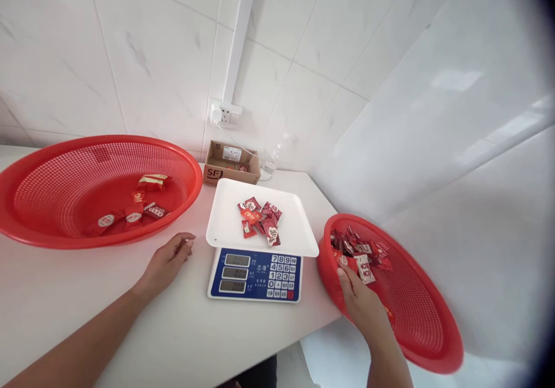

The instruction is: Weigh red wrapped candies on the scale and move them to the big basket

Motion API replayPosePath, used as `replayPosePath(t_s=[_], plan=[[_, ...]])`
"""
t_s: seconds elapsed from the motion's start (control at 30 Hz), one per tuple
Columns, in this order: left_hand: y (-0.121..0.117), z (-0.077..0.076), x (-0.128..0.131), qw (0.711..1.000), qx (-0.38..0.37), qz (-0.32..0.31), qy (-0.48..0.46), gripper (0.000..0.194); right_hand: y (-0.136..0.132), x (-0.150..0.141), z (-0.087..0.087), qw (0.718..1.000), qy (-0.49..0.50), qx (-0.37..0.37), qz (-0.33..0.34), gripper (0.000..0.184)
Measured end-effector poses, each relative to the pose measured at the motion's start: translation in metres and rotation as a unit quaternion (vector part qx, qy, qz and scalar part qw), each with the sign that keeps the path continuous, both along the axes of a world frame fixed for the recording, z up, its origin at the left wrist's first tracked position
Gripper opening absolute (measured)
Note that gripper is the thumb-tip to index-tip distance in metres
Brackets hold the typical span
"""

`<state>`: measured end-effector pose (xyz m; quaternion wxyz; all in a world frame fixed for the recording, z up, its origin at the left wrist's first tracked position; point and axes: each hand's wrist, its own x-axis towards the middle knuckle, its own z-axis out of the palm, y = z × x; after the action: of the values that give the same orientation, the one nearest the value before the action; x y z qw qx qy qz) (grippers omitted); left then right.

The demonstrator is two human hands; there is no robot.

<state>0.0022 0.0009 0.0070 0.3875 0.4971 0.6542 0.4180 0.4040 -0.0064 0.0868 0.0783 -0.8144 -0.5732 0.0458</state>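
Note:
My right hand (362, 301) reaches over the near rim of the right red basket (425, 313). Its thumb lies on a red snack packet (347, 261), and a white-and-red packet (365, 269) sits against the fingers; part of the grip is hidden. More dark red packets (353, 239) are heaped behind it. My left hand (167, 261) rests on the table, fingers curled together with nothing visible in them. Between the hands stands a digital scale (255, 275). Several red packets (262, 220) lie in a loose pile on its white tray (299, 226).
A larger red basket (65, 237) with several packets (134, 210) inside stands at the left. Behind the scale are a small cardboard box (229, 174) and a clear plastic bottle (269, 165). A wall socket (226, 115) is above them. The white table (173, 330) ends near the right basket.

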Motion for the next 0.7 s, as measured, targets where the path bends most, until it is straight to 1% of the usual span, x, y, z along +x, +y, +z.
replayPosePath(t_s=[0.1, 0.4, 0.5, 0.57, 0.6, 0.7], plan=[[-0.001, 0.001, 0.001, 1.0, -0.002, 0.001, 0.006, 0.042, -0.001, -0.006, 0.001, 0.999, 0.029, -0.037, 0.004, 0.064], [-0.001, 0.006, 0.005, 0.999, 0.013, 0.006, 0.04, 0.041, -0.001, -0.009, 0.004, 0.998, 0.001, -0.064, 0.011, 0.066], [-0.006, 0.011, 0.008, 0.997, 0.036, 0.017, 0.061, 0.037, -0.001, -0.009, 0.003, 0.998, -0.003, -0.061, 0.011, 0.066], [-0.013, 0.021, 0.01, 0.994, 0.063, 0.033, 0.083, 0.036, -0.001, -0.008, 0.002, 0.998, -0.001, -0.057, 0.01, 0.066], [-0.017, 0.028, 0.011, 0.991, 0.08, 0.044, 0.097, 0.036, -0.001, -0.007, 0.001, 0.998, -0.001, -0.055, 0.01, 0.066], [-0.025, 0.058, 0.008, 0.974, 0.14, 0.096, 0.148, 0.038, -0.001, -0.006, 0.0, 0.999, 0.0, -0.051, 0.011, 0.063]])
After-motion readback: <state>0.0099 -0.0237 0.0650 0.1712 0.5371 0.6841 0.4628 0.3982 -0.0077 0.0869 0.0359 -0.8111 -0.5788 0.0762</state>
